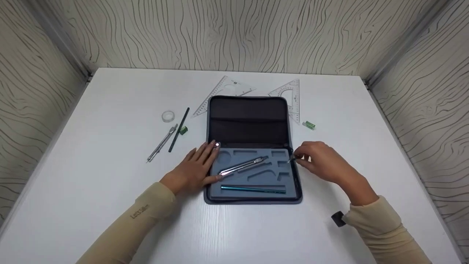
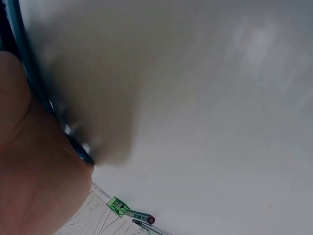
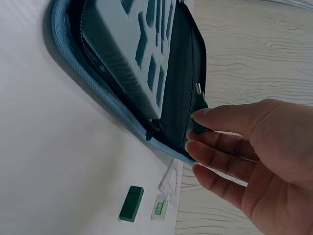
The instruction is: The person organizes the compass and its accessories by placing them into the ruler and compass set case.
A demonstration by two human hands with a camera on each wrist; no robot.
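Note:
A zip case [image 1: 298,190] lies unfolded on the table, its blue-grey foam insert [image 1: 227,181] cut with shaped slots. My left hand [image 1: 196,167] rests spread along the case's left edge, thumb on the foam. A silver compass [image 1: 243,166] lies slantwise on the insert, and a teal pencil [image 1: 253,189] sits in the front slot. My right hand [image 1: 320,161] is at the case's right edge, beside the small slots. Between thumb and fingers it pinches a small dark green piece with a metal two-pronged tip [image 3: 198,105]; its exact kind I cannot tell.
Left of the case are a second compass [image 1: 161,143], a dark pencil [image 1: 179,129], a green sharpener [image 1: 183,130] and a clear tape roll [image 1: 168,116]. Two clear set squares [image 1: 238,87] lie partly behind the lid. A dark green block [image 3: 131,203] and a small green-labelled container [image 3: 159,207] lie to the right.

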